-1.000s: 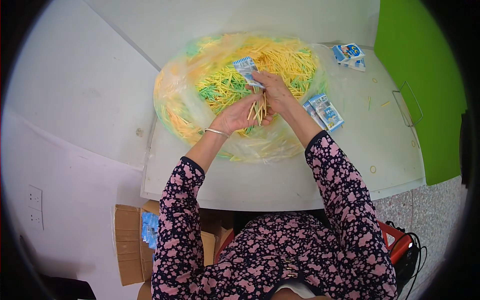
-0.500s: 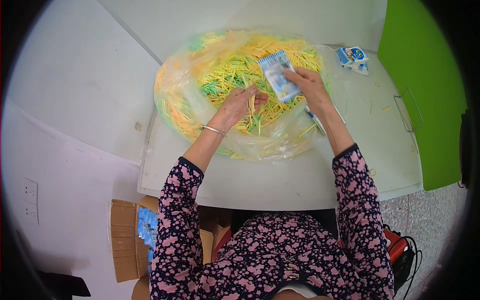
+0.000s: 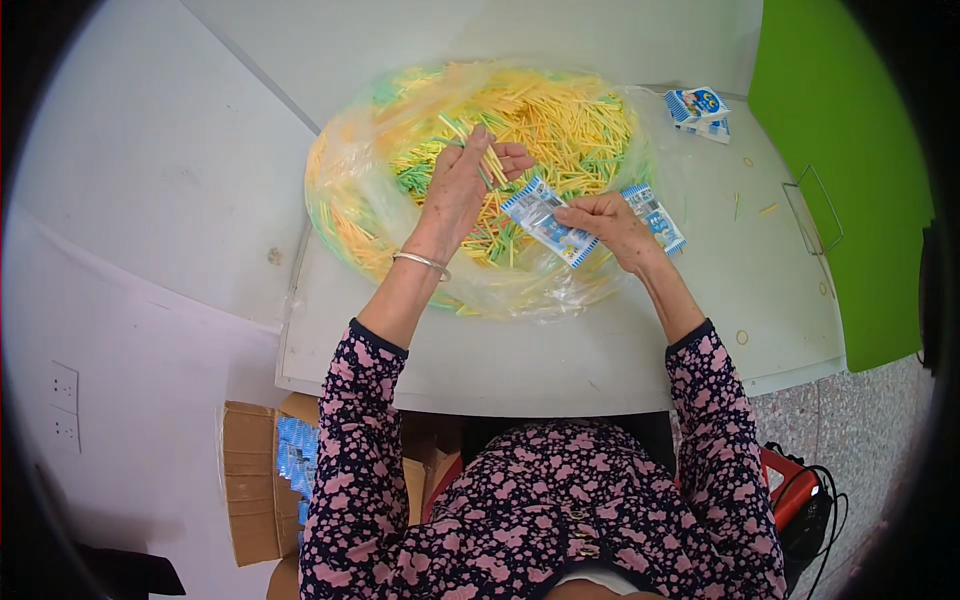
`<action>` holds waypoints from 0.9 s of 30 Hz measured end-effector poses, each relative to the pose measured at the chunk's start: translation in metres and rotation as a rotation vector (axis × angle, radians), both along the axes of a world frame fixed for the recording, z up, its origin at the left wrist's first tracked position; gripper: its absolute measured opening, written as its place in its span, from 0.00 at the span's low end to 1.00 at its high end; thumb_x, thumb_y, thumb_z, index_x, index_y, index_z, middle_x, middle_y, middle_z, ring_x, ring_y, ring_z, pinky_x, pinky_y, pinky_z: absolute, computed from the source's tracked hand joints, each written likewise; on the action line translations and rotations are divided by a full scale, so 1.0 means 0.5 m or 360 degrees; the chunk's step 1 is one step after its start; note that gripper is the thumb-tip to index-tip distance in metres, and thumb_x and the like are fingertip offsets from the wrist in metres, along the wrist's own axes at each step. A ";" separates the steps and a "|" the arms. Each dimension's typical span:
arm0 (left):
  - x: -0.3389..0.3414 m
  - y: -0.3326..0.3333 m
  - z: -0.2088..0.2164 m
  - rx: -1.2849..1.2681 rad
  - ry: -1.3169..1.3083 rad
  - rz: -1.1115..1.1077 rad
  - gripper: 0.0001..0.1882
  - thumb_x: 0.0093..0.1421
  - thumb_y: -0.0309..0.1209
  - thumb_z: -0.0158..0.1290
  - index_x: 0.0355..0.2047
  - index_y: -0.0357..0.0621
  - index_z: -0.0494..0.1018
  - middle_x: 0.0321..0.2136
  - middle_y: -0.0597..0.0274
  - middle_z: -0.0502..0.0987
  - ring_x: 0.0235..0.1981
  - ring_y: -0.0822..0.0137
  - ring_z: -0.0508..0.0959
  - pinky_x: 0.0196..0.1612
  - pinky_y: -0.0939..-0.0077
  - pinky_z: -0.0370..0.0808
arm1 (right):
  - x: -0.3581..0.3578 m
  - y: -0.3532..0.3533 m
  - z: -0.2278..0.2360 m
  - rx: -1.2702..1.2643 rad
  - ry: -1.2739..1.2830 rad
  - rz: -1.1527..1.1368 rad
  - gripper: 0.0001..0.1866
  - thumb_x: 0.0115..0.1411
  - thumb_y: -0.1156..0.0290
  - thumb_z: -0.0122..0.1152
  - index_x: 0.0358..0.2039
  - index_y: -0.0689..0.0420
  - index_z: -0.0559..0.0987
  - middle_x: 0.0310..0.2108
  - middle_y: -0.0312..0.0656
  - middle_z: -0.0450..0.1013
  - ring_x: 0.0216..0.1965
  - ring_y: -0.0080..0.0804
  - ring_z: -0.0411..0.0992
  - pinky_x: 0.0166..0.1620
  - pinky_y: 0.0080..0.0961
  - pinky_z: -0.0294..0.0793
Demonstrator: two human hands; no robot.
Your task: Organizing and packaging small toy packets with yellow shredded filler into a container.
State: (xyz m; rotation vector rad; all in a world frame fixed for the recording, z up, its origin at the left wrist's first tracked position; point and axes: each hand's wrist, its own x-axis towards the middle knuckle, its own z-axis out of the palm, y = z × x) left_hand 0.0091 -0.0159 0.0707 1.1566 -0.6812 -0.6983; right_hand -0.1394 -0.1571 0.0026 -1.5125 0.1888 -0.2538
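My left hand (image 3: 455,190) is above the left part of a big clear plastic bag (image 3: 380,215), its thumb closed on a few thin yellow and green sticks (image 3: 495,166). The wide-mouthed bag is filled with a loose heap of such sticks (image 3: 575,125) in yellow, green and orange. At the bag's near right edge, my right hand (image 3: 615,232) pinches a small blue-and-white packet (image 3: 538,215) between thumb and fingers. The packet lies slanted over the sticks. Just beyond my right wrist, a second blue-and-white packet (image 3: 657,218) is partly covered by the hand.
More packets (image 3: 698,105) are stacked at the table's far right. A few stray sticks (image 3: 768,209) and rubber bands (image 3: 742,338) lie on the white table (image 3: 480,375). A green panel with a wire handle (image 3: 822,215) borders the right. Below left, a cardboard box (image 3: 250,480) holds blue packets.
My left hand has risen a little with the sticks, away from the heap. My right hand has brought its packet down toward me, uncovering more of the second packet.
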 end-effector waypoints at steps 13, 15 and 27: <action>-0.065 -0.014 -0.029 0.0039 -0.0200 0.0136 0.21 0.66 0.41 0.39 0.30 0.34 0.69 0.32 0.53 0.76 0.33 0.67 0.77 0.38 0.77 0.71 | -0.009 0.007 -0.008 -0.0072 0.0031 0.0031 0.14 0.57 0.63 0.60 0.33 0.62 0.81 0.25 0.30 0.75 0.27 0.12 0.66 0.32 0.12 0.64; -0.065 -0.014 -0.040 0.0140 -0.0403 0.0118 0.24 0.66 0.43 0.39 0.30 0.32 0.74 0.33 0.56 0.75 0.33 0.71 0.74 0.42 0.77 0.69 | -0.010 0.010 -0.014 -0.0107 -0.0053 -0.0002 0.17 0.58 0.60 0.57 0.34 0.63 0.80 0.22 0.29 0.73 0.24 0.12 0.64 0.28 0.14 0.61; -0.056 0.024 -0.051 0.0288 -0.0383 -0.0043 0.23 0.66 0.46 0.37 0.47 0.39 0.66 0.44 0.59 0.72 0.45 0.67 0.72 0.51 0.70 0.67 | -0.005 0.019 -0.016 0.0025 -0.0133 -0.0113 0.15 0.59 0.64 0.57 0.39 0.62 0.79 0.28 0.30 0.75 0.30 0.12 0.67 0.35 0.13 0.66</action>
